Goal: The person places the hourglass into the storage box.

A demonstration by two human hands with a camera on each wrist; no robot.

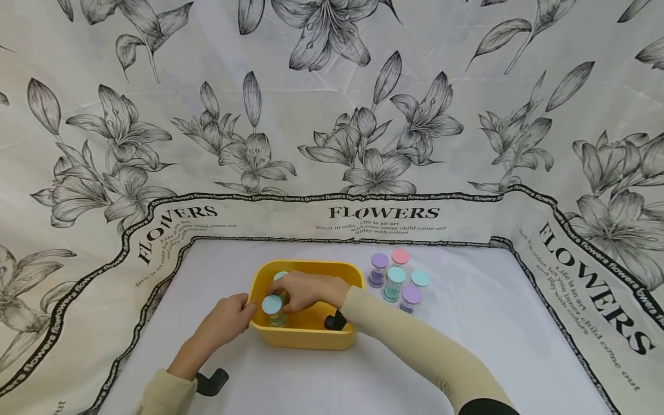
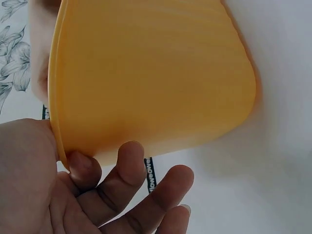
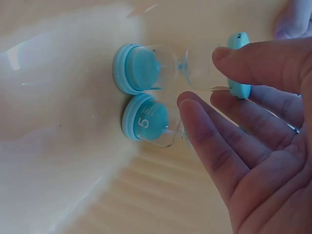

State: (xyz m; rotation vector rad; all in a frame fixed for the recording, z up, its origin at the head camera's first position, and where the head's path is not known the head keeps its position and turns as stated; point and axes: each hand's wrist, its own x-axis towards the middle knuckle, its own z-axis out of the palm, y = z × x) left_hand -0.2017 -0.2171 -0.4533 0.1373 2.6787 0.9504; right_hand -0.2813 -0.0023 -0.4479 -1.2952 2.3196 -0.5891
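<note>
The right hand [image 1: 303, 290] is inside the yellow tub [image 1: 306, 337], working on a teal sand timer [image 3: 185, 68]. From the right wrist view the thumb lies over the timer's near cap and the fingers curl toward the glass, so the timer looks lightly pinched, though the fingers are fairly spread. A second teal timer marked 5 [image 3: 146, 117] stands just beside it on the tub floor, the 2 caps touching or nearly so.

The left hand [image 1: 228, 317] steadies the tub from outside: in the left wrist view its fingers [image 2: 122, 165] are loosely bent against the tub's outer wall below the rim, bracing it without really clamping.

The step in hand looks like setting a timer down in the tub next to its mate. The next move probably calls for letting go cleanly without toppling either one, then lifting the right arm clear over the rim.

Well to the right on the white surface [image 1: 493, 323], 5 more timers [image 1: 396, 276] wait in a tight cluster, purple, pink and teal. The right forearm, in a beige sleeve, angles across the tub's near right corner.
</note>
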